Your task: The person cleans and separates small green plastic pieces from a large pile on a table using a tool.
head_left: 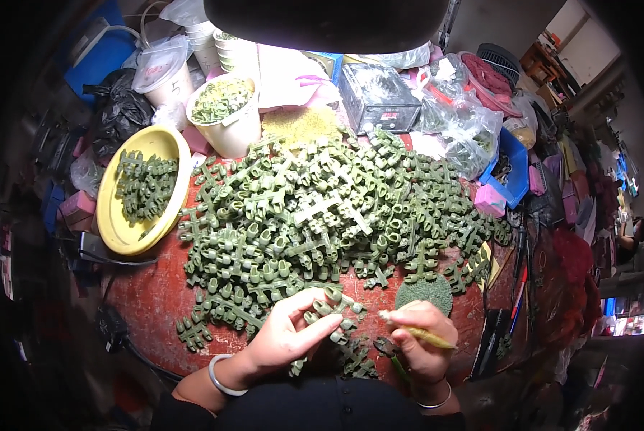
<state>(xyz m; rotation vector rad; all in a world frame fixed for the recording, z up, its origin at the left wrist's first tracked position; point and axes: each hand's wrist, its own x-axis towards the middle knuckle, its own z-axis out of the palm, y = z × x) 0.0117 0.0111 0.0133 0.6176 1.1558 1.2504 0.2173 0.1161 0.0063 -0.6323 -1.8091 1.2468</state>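
My left hand (297,334) is closed on a branched green molded piece (335,309) with small cup-like parts along it. My right hand (426,337) grips a slim yellowish tool (430,339), its pale tip just right of that piece. Under and beside my right hand lie cutters (389,352) with green handles. A round green textured pad (422,293) sits behind that hand, and more green pieces (354,363) lie between my hands. A large heap of similar pieces (322,208) covers the middle of the red worn table (157,309).
A yellow basin (110,226) holds more pieces at left. White buckets (229,136), a metal box (379,108), plastic bags (473,147), a blue tray (516,179) and pink blocks (491,201) line the back. Dark long tools (488,341) lie at right. Another person (631,241) appears at far right.
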